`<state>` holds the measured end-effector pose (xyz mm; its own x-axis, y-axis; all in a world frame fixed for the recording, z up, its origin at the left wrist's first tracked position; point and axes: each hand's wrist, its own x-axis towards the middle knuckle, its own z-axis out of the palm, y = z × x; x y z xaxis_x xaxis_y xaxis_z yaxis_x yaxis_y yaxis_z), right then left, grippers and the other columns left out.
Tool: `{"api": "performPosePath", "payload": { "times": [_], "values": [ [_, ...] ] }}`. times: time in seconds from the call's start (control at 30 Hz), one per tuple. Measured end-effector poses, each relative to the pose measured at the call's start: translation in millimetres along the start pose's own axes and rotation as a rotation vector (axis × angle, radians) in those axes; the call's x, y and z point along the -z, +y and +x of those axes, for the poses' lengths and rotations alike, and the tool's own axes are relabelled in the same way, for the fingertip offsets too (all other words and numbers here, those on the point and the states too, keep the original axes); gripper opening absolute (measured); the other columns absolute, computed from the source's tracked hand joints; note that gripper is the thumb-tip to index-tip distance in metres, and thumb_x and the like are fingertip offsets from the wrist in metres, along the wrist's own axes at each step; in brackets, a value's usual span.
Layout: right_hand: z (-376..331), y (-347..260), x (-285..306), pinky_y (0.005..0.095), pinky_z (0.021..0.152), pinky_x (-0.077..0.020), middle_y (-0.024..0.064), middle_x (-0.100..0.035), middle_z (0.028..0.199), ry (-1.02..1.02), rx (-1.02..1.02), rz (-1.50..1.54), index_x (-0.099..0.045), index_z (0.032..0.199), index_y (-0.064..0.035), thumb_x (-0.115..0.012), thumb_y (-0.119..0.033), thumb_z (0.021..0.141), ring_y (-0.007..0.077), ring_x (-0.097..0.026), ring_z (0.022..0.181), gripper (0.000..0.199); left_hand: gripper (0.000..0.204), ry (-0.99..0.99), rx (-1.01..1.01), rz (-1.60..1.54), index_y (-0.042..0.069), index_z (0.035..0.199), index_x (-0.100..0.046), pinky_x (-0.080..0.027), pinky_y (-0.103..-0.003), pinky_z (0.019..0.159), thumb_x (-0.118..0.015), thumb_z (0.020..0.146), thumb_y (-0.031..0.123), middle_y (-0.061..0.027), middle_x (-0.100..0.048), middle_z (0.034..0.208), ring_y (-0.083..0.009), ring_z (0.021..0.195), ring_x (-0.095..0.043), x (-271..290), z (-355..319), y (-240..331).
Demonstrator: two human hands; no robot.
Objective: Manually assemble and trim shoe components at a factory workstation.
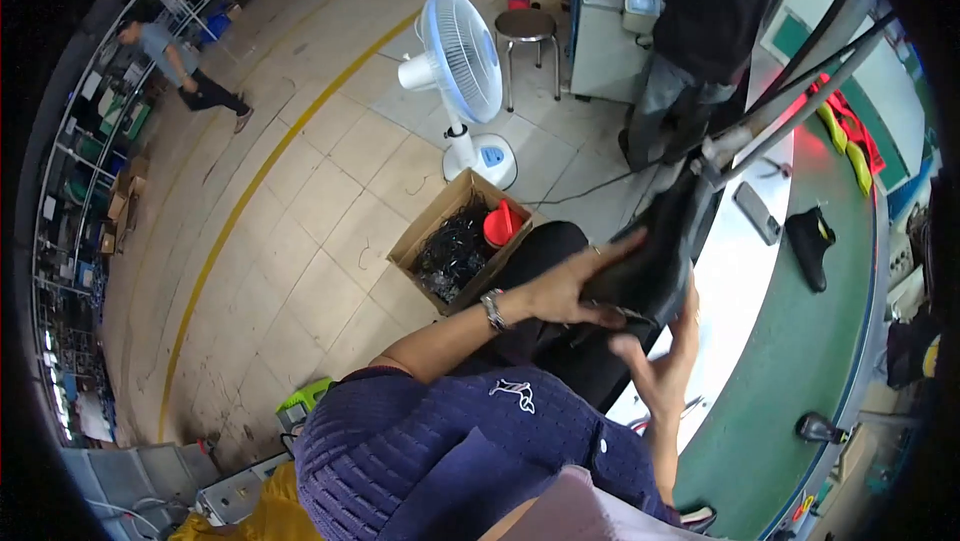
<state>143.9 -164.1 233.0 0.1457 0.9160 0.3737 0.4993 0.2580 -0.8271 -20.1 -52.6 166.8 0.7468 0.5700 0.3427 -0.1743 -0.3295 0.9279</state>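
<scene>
A dark, glossy boot (650, 266) is held in front of me above the edge of the worktable, partly smeared by motion. My left hand (575, 289), with a metal bracelet at the wrist, grips its left side, thumb and fingers spread around it. On the other side, my right hand (667, 366) cups the boot's near end. The fingers of that hand lie along the right edge, and the thumb stands apart from them. On the green worktable (780, 371), right of my hands, lies a black ankle boot (808, 246) beside a phone (757, 213).
A metal post (790, 121) rises beyond the boot. Left of my knees stands a cardboard box (405, 259) of black scraps with a red container (502, 224). Behind it are a white fan (462, 61) and a stool (526, 26). A person (710, 11) works ahead; another (180, 66) walks far left.
</scene>
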Motion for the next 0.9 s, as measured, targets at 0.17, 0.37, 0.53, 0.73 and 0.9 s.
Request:
{"api": "performPosePath", "payload": {
  "times": [0.17,0.37,0.53,0.73,0.9],
  "values": [
    [41,17,-49,0.0378,0.100,-0.0445,0.0203,-0.048,0.138,-0.166,0.006,-0.019,-0.035,0.144,-0.0058,-0.074,-0.006,0.074,0.0342,-0.051,0.124,0.080,0.105,0.172,0.063,0.358,0.003,0.151,-0.015,-0.021,-0.038,0.115,-0.082,0.072,0.024,-0.0169,-0.020,0.156,-0.0262,0.143,-0.022,56,-26,-19],
    [47,45,-80,0.0382,0.103,-0.0434,0.0183,-0.046,0.139,-0.257,-0.007,0.104,-0.037,0.143,-0.0072,-0.069,0.000,0.076,0.0350,-0.049,0.125,0.075,0.114,0.198,0.146,0.146,0.008,0.152,-0.009,-0.028,-0.037,0.113,-0.083,0.066,0.003,-0.0135,-0.019,0.156,-0.0235,0.140,-0.028,77,-43,-51],
    [42,53,-87,0.0364,0.093,-0.0496,0.0182,-0.046,0.141,-0.222,0.044,0.081,-0.037,0.144,-0.0080,-0.069,0.002,0.079,0.0303,-0.055,0.120,0.074,0.115,0.239,0.308,-0.259,0.009,0.152,-0.007,-0.027,-0.037,0.114,-0.082,0.065,-0.001,-0.0120,-0.021,0.156,-0.0229,0.140,-0.029,77,-51,-70],
    [38,48,-87,0.0377,0.106,-0.0408,0.0169,-0.044,0.142,-0.227,-0.044,0.132,-0.039,0.142,-0.0060,-0.069,0.004,0.074,0.0329,-0.046,0.128,0.075,0.114,0.165,0.198,0.035,0.007,0.152,-0.007,-0.026,-0.036,0.114,-0.081,0.066,0.000,-0.0122,-0.020,0.156,-0.0227,0.141,-0.026,78,-54,-65],
    [35,49,-75,0.0376,0.105,-0.0415,0.0159,-0.045,0.141,-0.220,-0.099,0.149,-0.039,0.142,-0.0071,-0.065,0.009,0.072,0.0322,-0.047,0.128,0.076,0.120,0.059,0.143,-0.113,0.010,0.153,-0.002,-0.028,-0.035,0.112,-0.083,0.065,0.004,-0.0114,-0.020,0.156,-0.0227,0.140,-0.027,94,-39,-54]
  ]
}}
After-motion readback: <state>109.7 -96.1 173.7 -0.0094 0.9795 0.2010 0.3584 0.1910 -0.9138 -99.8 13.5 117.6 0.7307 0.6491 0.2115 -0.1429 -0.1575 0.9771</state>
